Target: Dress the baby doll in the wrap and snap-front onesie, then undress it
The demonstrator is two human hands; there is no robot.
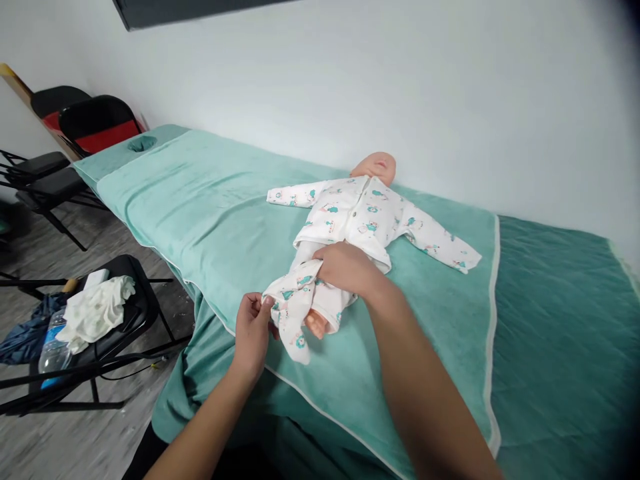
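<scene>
A baby doll [376, 164] lies on its back, wearing a white printed baby jacket [350, 212] with both sleeves spread. White printed baby pants [295, 303] are partly on its legs, and one bare foot [316, 324] pokes out of a cuff. My left hand [254, 328] pinches the edge of the other pant leg, whose end hangs limp with no foot showing. My right hand [345, 268] lies across the doll's hips just below the jacket hem, its fingers closed on the pants; the palm hides part of the cloth.
The doll rests on a green-covered massage bed [215, 180] against a white wall [450, 100]. At the left, a black folding chair [137, 287] holds a crumpled pale cloth [100, 310] and a plastic bottle [54, 350]. More chairs [100, 120] stand beyond the bed's far end.
</scene>
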